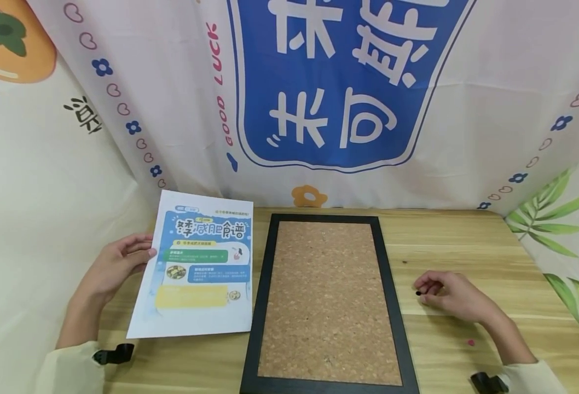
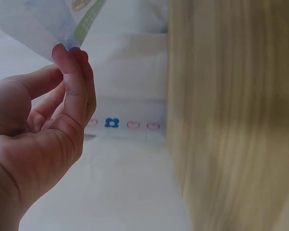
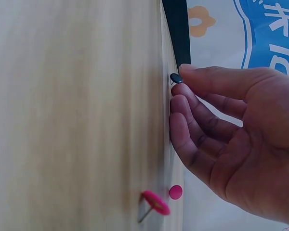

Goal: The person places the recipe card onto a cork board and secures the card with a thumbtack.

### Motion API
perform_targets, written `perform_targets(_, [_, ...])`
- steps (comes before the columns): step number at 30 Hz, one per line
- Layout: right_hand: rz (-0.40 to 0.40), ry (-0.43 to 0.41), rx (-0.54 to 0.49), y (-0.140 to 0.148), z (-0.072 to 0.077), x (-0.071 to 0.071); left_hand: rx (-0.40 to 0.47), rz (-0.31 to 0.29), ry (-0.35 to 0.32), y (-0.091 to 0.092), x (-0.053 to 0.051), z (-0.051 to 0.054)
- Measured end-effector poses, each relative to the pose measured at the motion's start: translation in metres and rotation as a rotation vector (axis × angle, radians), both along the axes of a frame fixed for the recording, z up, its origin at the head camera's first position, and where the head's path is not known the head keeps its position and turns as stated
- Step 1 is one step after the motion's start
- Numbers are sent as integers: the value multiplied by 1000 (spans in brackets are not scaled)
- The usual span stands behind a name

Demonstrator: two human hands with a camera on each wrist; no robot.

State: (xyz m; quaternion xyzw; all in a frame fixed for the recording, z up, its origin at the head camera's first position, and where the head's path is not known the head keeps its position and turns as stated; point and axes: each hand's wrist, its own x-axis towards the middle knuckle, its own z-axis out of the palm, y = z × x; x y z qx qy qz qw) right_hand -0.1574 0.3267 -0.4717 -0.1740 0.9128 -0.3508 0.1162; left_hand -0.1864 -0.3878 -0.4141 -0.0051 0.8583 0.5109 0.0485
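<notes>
My left hand pinches the left edge of a printed paper sheet, blue and white with coloured text boxes. In the left wrist view, the sheet's edge sits between thumb and fingertips. The sheet is tilted up a little, left of a cork board with a black frame. Right of the board, my right hand holds a black thumbtack between thumb and index finger, low over the table. A pink thumbtack lies with its pin showing, near a second pink disc.
The wood-grain table carries everything. A small dark speck lies right of the board; what it is, I cannot tell. A printed cloth curtain hangs along the table's back edge, and pale cloth covers the left side.
</notes>
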Motion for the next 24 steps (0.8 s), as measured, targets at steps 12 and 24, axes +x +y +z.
perform_targets(12, [1,49,38,-10,-1,-1,197,10,66,29,-18,23])
perform_targets(24, [-29,37,111,-11,0,-3,283,-22,86,75,-29,28])
